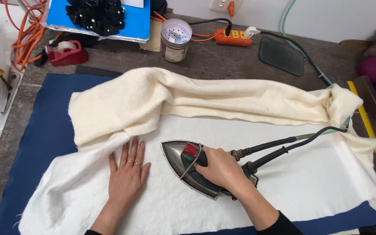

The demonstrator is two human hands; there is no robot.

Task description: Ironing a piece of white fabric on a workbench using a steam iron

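Iron: a steel-soled steam iron [188,167] with a dark handle and red knob lies flat on the white felt sheet [283,174], nose pointing toward the person's left.
Right hand: the right hand [220,167] is closed around the iron's handle, fingers wrapped over the top, wrist trailing toward the lower right.
Left hand: the left hand [129,174] lies palm down on the white felt sheet, fingers extended and slightly fanned, 2 rings visible; it holds nothing.
Relation: the iron's nose sits just beside the left hand, not touching it.
Hoses: 2 dark hoses [283,146] run from the iron's heel toward the right edge of the sheet.
Cream fabric: a folded cream fabric [205,100] lies bunched across the far side of the sheet, just beyond both hands.
Open room: flat white sheet extends to the right of the iron and in front of it.
Edges: a navy underlay [44,135] shows past the sheet at left and near right; beyond it, bare wooden table [223,58].
Far edge: tape dispenser [68,52], tin can [175,40], orange power strip [233,37].
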